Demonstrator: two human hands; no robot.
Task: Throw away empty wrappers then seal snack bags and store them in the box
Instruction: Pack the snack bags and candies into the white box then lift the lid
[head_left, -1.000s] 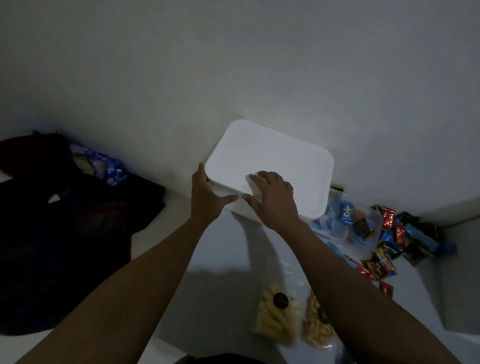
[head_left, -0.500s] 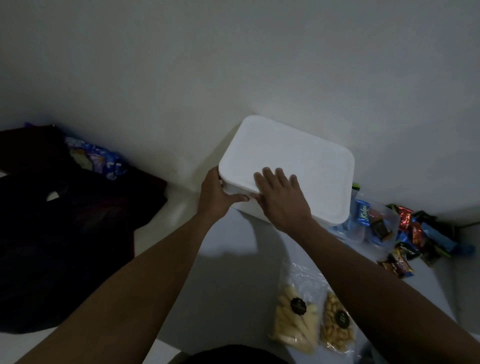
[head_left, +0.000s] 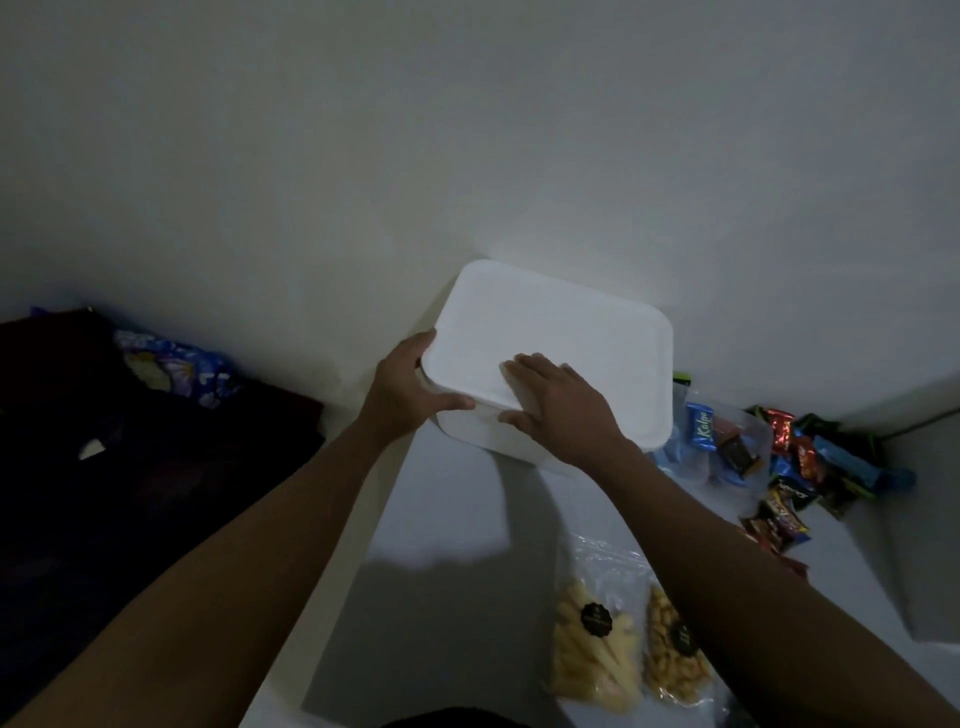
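Dim tabletop (head_left: 447, 514); lidded white box (head_left: 566, 332)

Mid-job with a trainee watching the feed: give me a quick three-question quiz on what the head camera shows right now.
1. True or false: the lid sits closed on the white box.
2. Where do the two clear snack bags lie?
A) inside the box
B) on the table in front of the box
C) on top of the lid
3. Which hand lies flat on top of the lid, and which holds the box's near left corner?

Key
1. True.
2. B.
3. The right hand lies flat on the lid. The left hand holds the corner.
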